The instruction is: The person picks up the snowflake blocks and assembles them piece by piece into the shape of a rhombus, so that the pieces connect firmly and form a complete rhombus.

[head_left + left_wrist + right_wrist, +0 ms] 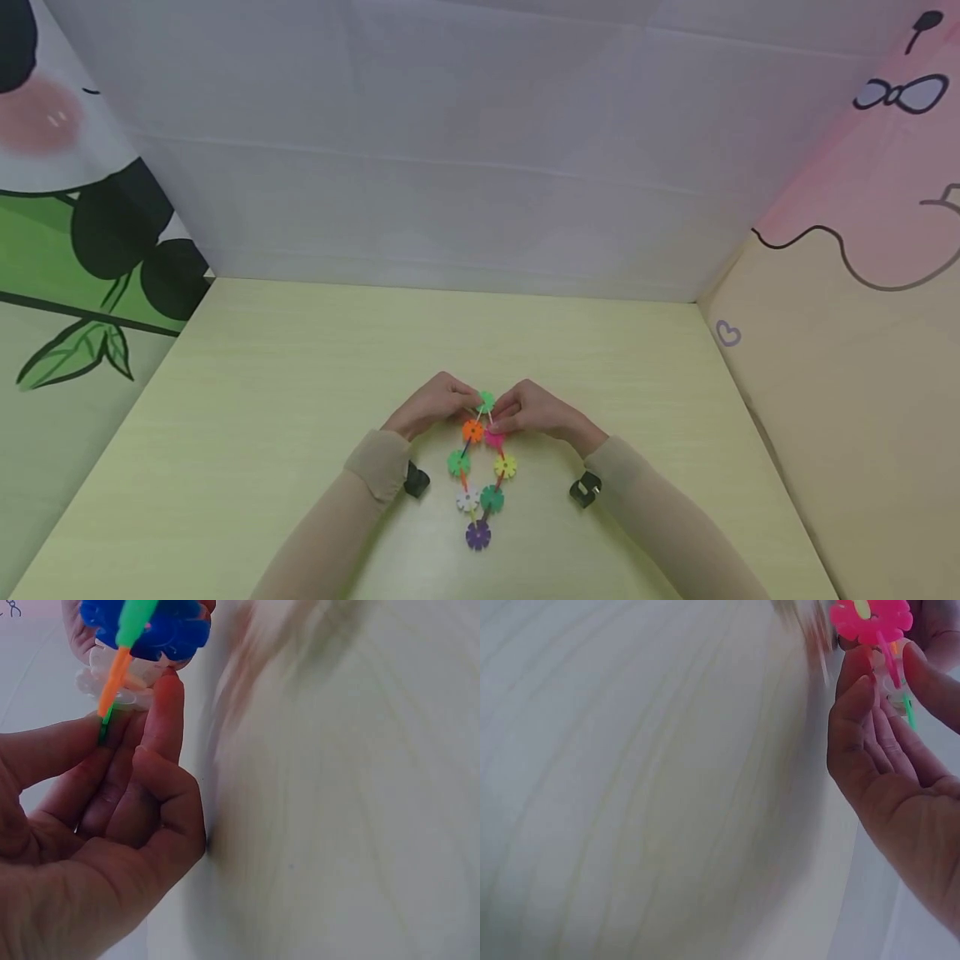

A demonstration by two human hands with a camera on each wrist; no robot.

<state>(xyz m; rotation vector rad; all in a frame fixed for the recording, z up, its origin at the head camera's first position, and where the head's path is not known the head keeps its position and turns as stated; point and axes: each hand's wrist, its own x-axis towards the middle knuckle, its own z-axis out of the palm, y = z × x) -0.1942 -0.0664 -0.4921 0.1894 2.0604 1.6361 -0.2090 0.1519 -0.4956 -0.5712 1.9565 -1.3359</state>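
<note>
Interlocking plastic snowflake discs form a narrow loop between both hands. At its far end, my left hand [438, 404] pinches a light green disc [487, 402]. My right hand [540, 410] holds a clear white disc [889, 673], its thumb by the pink disc [494, 437]. Down the left side come an orange disc [473, 431], a green disc [459, 463] and a white disc [468, 499]. A yellow disc [506, 466] and a dark green disc [492, 499] follow on the right. A purple disc [478, 535] joins both sides nearest me. A blue disc [176, 630] shows in the left wrist view.
The loop is over a pale wood-grain table [262, 400]. A plain light curtain [465, 167] rises along the far edge. Printed cartoon panels stand at the left [45, 242] and right [862, 350]. Each wrist wears a small black device.
</note>
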